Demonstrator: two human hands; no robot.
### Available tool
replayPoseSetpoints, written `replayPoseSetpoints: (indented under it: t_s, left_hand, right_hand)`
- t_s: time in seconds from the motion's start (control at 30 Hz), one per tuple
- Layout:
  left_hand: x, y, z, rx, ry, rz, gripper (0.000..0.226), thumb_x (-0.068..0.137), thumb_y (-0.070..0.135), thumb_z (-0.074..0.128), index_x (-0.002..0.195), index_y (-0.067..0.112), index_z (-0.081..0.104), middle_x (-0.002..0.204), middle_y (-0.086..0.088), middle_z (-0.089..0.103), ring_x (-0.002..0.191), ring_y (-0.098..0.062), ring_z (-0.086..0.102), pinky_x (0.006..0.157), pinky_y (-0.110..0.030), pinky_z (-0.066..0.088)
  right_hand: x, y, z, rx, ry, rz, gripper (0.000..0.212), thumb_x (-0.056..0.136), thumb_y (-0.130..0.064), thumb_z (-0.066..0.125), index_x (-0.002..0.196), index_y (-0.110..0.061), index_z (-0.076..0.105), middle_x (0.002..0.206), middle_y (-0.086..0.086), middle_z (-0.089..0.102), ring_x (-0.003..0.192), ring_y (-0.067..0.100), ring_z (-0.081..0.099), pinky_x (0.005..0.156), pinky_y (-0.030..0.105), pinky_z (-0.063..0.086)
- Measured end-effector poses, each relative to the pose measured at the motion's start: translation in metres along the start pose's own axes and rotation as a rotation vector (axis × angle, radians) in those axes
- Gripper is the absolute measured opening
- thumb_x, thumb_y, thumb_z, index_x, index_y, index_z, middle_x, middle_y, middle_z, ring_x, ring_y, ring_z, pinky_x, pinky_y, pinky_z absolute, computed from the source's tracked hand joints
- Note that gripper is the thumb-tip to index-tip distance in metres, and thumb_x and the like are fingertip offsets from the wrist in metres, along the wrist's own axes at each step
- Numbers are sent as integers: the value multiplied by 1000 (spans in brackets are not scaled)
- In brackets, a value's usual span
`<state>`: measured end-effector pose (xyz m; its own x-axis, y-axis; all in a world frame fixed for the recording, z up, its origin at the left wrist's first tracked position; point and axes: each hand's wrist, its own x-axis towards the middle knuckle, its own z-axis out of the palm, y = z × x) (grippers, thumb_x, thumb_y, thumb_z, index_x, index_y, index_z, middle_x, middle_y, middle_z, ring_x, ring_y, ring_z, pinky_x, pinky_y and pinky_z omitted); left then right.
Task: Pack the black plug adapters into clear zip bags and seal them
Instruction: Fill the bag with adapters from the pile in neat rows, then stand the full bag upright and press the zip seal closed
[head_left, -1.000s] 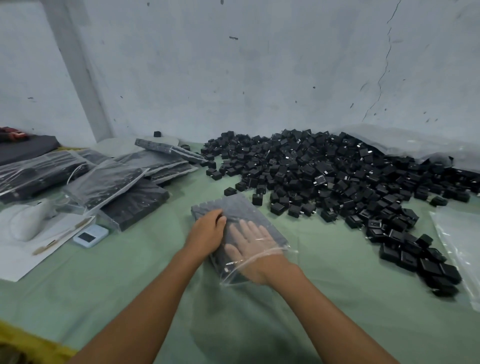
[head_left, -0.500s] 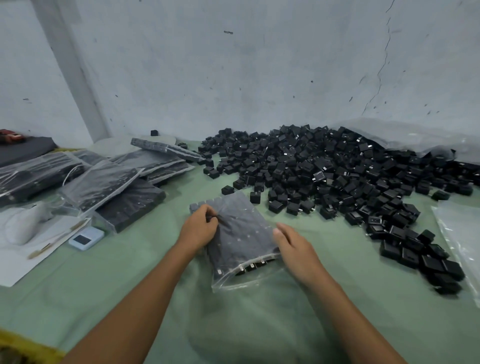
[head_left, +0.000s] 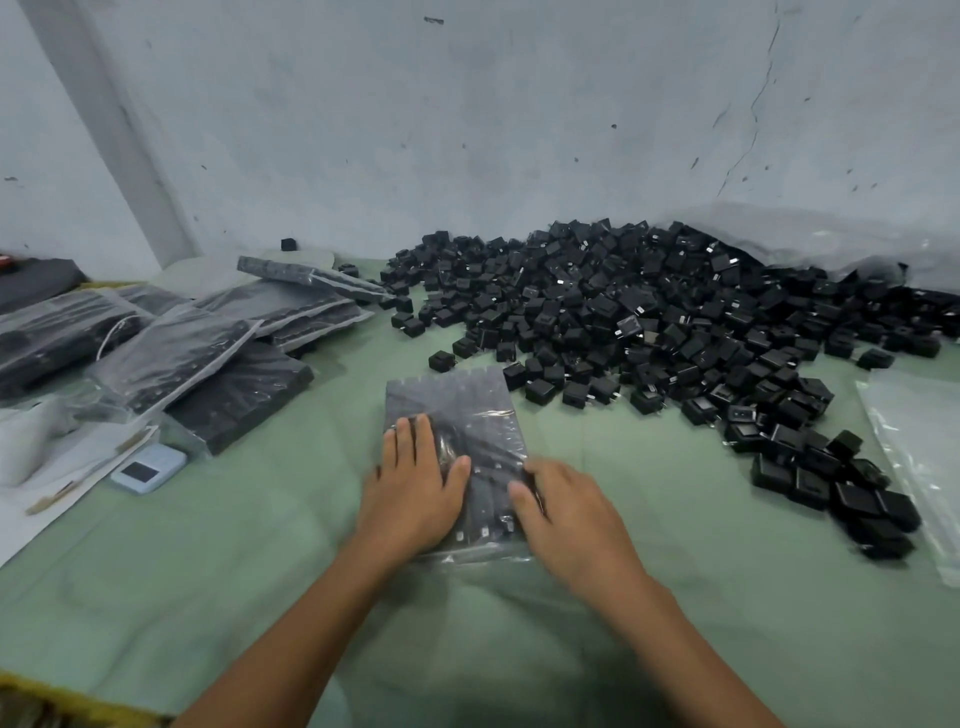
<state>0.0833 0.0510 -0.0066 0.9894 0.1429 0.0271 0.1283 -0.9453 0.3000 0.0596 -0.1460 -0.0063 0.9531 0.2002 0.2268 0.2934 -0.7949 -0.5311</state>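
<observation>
plug adapters (head_left: 447, 400) lie packed in the zip bag (head_left: 498, 431) on the desk (head_left: 234, 571) before me, left hand (head_left: 415, 493) flat on it, right hand (head_left: 571, 514) curled at its edge, grip i cannot tell, and i fear uneven pressing could push some out the near mouth.
</observation>
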Motion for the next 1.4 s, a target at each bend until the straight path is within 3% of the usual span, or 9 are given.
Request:
replayPoseSetpoints:
  t_s: [0.1,0.2,0.33,0.5,0.67,0.83,0.93,1.23,1.4]
  left_hand:
    - [5,-6,-5,-18,-9,10,85,96,71,23,160,24,-7,169,1,-7,155,-19,-5,123,-47,16]
    - [5,-17,-9,-39,37,48,91,89,80,28,160,30,2,168,4,6,154,-18,8,120,-44,23]
    - [5,-22,-5,-152,49,43,96,86,81,32,161,29,3,169,2,-3,155,-18,-3,124,-43,10]
    - [5,-24,-9,-357,48,25,86,92,65,53,160,28,15,169,1,5,154,-17,8,125,-43,16]
    - [-34,-52,-8,-399,122,83,67,95,55,53,153,25,35,159,4,37,143,-11,37,118,-36,32]
    - [-50,-60,-5,-159,42,108,81,91,67,12,160,25,17,165,3,25,150,-13,24,121,-38,21]
    - [-34,-49,-5,-60,41,78,75,97,64,7,161,25,12,165,2,23,152,-15,19,121,-45,17]
    - [2,-25,1,-236,41,38,68,103,59,23,161,24,14,164,-1,27,151,-17,24,121,-46,16]
    - [-29,-45,-13,-482,186,135,48,92,43,64,135,23,56,118,0,68,105,-19,63,98,-37,48]
  right_hand:
    - [35,-8,-1,71,-51,0,46,103,-47,35,140,-21,46,143,2,48,133,22,42,107,36,38]
    - [57,-13,14,-15,-211,1,63,104,-53,22,159,-24,12,167,2,5,152,21,12,123,41,15]
    - [66,-2,28,-100,-284,11,69,100,-61,15,159,-28,-1,167,-2,-11,154,20,3,124,44,6]
    - [64,2,29,-34,-230,21,69,98,-64,19,159,-32,7,167,-6,-1,151,23,17,122,43,14]
    - [42,15,28,292,0,128,57,98,-55,40,151,-36,37,149,-12,47,136,14,44,109,33,35]
    - [42,15,23,162,-146,26,63,98,-60,31,156,-36,23,161,-9,29,147,16,27,122,42,20]
    - [64,16,19,-80,-154,-7,58,102,-57,23,156,-36,19,162,-7,28,148,21,26,122,49,16]
    - [106,28,10,-82,-60,144,58,98,-63,36,147,-34,42,133,3,63,118,30,58,97,42,48]
    - [64,36,9,167,39,60,40,103,-46,37,136,-29,54,130,-5,63,119,19,57,97,36,44]
